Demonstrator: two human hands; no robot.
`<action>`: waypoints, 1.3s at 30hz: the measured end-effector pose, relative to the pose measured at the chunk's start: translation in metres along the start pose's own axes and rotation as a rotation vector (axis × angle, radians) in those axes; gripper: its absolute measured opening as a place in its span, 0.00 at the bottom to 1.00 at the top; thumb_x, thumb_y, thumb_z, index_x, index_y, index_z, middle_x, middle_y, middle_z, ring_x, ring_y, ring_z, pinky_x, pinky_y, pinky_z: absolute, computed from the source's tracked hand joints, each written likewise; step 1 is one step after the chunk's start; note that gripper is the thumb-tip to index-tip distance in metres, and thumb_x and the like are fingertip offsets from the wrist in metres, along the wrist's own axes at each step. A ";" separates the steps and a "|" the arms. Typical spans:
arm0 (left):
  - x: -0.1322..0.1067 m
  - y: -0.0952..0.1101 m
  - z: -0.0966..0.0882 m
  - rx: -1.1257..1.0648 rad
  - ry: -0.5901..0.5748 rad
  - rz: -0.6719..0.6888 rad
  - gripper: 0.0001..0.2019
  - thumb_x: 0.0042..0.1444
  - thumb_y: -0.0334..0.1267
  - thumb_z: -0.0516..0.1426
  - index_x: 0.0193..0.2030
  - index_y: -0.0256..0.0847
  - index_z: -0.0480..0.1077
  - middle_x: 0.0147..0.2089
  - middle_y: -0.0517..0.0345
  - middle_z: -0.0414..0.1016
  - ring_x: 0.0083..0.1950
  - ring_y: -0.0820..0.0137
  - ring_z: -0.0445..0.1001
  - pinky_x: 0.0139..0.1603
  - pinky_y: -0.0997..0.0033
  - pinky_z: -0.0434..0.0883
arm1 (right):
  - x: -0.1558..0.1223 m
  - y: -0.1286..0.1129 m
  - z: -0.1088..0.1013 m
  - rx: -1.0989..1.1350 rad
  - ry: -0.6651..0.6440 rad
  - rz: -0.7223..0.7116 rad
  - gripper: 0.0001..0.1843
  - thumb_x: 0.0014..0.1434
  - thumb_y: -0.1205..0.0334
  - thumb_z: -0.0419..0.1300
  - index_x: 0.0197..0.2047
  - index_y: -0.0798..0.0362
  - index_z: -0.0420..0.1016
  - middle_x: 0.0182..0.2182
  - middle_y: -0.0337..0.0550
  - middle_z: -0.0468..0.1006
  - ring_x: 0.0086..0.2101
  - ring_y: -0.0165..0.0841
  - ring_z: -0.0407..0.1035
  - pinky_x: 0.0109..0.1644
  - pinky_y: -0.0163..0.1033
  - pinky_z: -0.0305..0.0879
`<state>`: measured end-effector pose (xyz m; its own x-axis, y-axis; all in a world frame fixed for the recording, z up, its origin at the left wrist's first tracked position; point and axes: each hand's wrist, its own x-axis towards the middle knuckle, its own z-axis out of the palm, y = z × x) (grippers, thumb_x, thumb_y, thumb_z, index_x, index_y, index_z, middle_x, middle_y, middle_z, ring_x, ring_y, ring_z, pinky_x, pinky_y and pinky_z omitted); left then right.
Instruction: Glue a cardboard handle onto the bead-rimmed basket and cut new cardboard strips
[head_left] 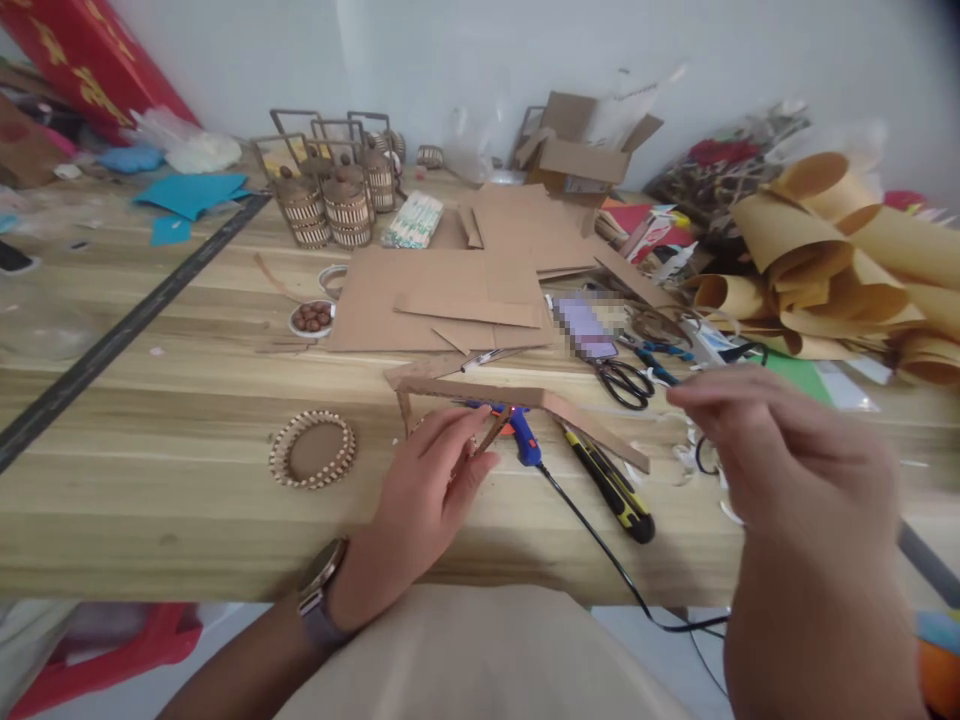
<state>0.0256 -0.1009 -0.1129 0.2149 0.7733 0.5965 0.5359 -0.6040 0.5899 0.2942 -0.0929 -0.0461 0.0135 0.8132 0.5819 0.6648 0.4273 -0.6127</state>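
Observation:
My left hand [427,485] is low over the middle of the table, fingers curled round a narrow cardboard strip [495,430] whose end pokes out between thumb and fingers. Just beyond it is a long bent cardboard strip [480,392], angled down at both ends. A blue glue gun [527,445] lies partly behind the strips, to the right of my left hand. My right hand [802,460] is raised at the right, thumb and fingertips pinched together; anything between them is too small to make out. A round woven-edged cardboard tray [313,462] sits left of my left hand.
A yellow-black utility knife [611,485] and black-handled scissors [626,383] lie between my hands. Cardboard sheets [442,280], a bowl of brown balls [312,318] and small lantern-like baskets [349,215] stand farther back. Rolled brown paper [810,245] fills the right. The glue gun's cord [592,535] crosses the front edge.

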 end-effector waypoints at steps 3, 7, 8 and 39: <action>0.009 0.007 0.004 -0.079 0.022 -0.058 0.11 0.71 0.39 0.51 0.51 0.39 0.71 0.43 0.54 0.78 0.36 0.71 0.76 0.39 0.72 0.74 | -0.013 -0.021 0.001 -0.049 -0.172 -0.221 0.08 0.64 0.54 0.64 0.45 0.40 0.83 0.35 0.42 0.81 0.35 0.36 0.76 0.35 0.40 0.73; 0.015 0.011 0.007 -0.104 0.029 -0.046 0.09 0.71 0.35 0.50 0.44 0.41 0.72 0.37 0.57 0.79 0.38 0.69 0.77 0.40 0.72 0.74 | -0.030 -0.020 0.038 -0.038 -0.255 -0.214 0.09 0.66 0.59 0.62 0.48 0.42 0.81 0.37 0.45 0.81 0.36 0.38 0.78 0.37 0.41 0.77; 0.015 0.012 0.007 -0.105 0.040 -0.036 0.09 0.70 0.33 0.51 0.43 0.41 0.72 0.37 0.57 0.79 0.39 0.69 0.77 0.41 0.72 0.74 | -0.033 -0.018 0.049 -0.028 -0.261 -0.199 0.09 0.66 0.60 0.62 0.48 0.43 0.81 0.38 0.45 0.81 0.36 0.38 0.78 0.37 0.41 0.77; -0.012 -0.027 -0.021 0.099 0.271 -0.074 0.12 0.67 0.37 0.57 0.55 0.42 0.70 0.44 0.54 0.77 0.34 0.72 0.74 0.37 0.72 0.75 | -0.016 0.019 0.106 0.212 -0.408 -0.177 0.07 0.68 0.62 0.58 0.37 0.50 0.75 0.35 0.44 0.80 0.37 0.36 0.75 0.40 0.39 0.71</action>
<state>-0.0084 -0.0981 -0.1245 -0.0462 0.7269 0.6852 0.6217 -0.5160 0.5893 0.2272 -0.0558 -0.1241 -0.4076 0.7909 0.4564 0.4628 0.6098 -0.6434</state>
